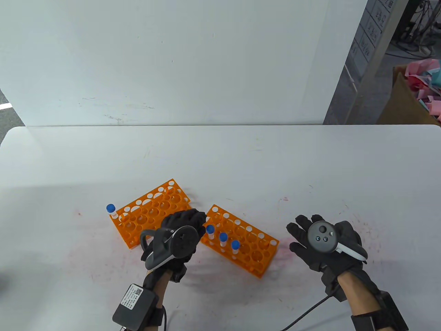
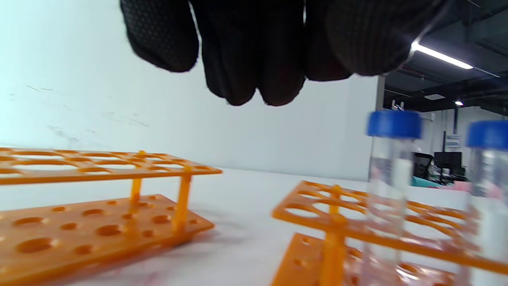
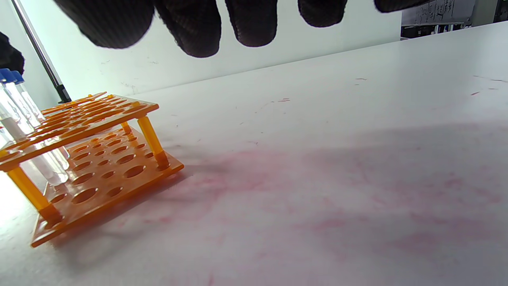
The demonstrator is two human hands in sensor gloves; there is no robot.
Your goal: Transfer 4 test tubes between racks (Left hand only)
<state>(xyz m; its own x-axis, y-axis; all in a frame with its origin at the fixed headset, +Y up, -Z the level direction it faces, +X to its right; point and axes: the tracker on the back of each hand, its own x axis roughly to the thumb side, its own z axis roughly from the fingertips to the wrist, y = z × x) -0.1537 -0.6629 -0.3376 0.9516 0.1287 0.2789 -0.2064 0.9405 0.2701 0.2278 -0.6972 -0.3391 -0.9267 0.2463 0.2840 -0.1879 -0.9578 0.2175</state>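
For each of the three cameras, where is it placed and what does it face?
Table view: high, facing down at both racks; left hand, right hand show.
Left wrist view: low, between left rack and right rack; fingers on top.
Right wrist view: low, facing right rack; fingers on top.
All share the right rack.

Gloved left hand (image 2: 274,43) hangs in from top edge, fingertips (image 2: 242,85) bunched, holding nothing. Left rack (image 2: 99,222) at lower left, its holes bare. Right rack (image 2: 337,222) at lower right holds two upright blue-capped tubes: one (image 2: 391,178) blurred, the other (image 2: 490,190) cut by the right edge. White table (image 2: 242,238) between racks.
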